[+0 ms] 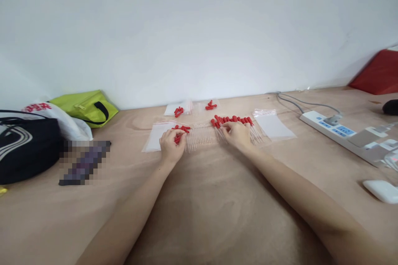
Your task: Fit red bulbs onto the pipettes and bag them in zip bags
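Observation:
My left hand (171,145) is at a small pile of red rubber bulbs (182,128), its fingers curled and closed on one of them. To its right lies a row of thin clear glass tubes (202,136). My right hand (236,133) is closed in a pinch on a glass dropper (217,121), a clear tube with a red bulb on its end. Beside and partly under that hand runs a row of similar droppers (239,120), red ends toward the wall. My fingers hide part of both holds.
Clear zip bags with white sheets lie left (154,137) and right (275,126). More red bulbs (179,112) are near the wall. A power strip (336,132), its cable and a white case (382,191) are right; a green bag (90,107) and black bag (29,149) left.

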Available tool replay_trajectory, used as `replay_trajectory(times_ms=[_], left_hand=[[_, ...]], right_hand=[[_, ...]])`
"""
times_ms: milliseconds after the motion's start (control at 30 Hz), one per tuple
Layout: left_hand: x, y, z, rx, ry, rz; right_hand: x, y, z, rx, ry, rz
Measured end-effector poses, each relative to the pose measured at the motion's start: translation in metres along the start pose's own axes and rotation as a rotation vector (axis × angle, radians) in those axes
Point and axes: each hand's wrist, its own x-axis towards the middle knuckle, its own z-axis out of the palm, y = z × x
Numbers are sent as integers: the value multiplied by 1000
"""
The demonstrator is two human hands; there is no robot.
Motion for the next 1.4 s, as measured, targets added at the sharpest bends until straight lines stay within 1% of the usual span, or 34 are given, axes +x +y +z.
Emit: replay_trajectory(times_ms=[67, 167, 300, 367, 467, 633, 767, 900, 1033, 1233, 1300, 1400], left_hand=[[3, -5, -4, 94, -85, -14], [8, -11, -11, 236, -300, -38], [14, -18, -21, 293, -552, -194], [17, -19, -26, 316, -631, -246], [20, -17, -30, 352, -705, -272], [20, -11, -31, 368, -745, -270], [21, -9, -31, 369, -745, -268], [22, -9, -32, 355, -736, -252], [22, -8, -32, 330, -728, -285], [20, -3, -30, 315, -711, -302], [21, -3, -31, 326, -695, -282], [23, -3, -34, 338, -661, -236]], right_hand=[[6, -4, 8, -18, 7, 32], [9, -9, 18, -84, 1, 40], [11, -12, 24, -156, -25, 52], [12, -12, 25, -174, -38, 68], [14, -14, 26, -190, -59, 92], [10, -19, 23, -171, -61, 67], [4, -27, 20, -138, -108, 27], [5, -40, 21, -159, -195, 87], [8, -50, 23, -195, -275, 150], [10, -52, 22, -188, -335, 177], [9, -51, 21, -188, -328, 174], [9, -44, 17, -149, -247, 148]])
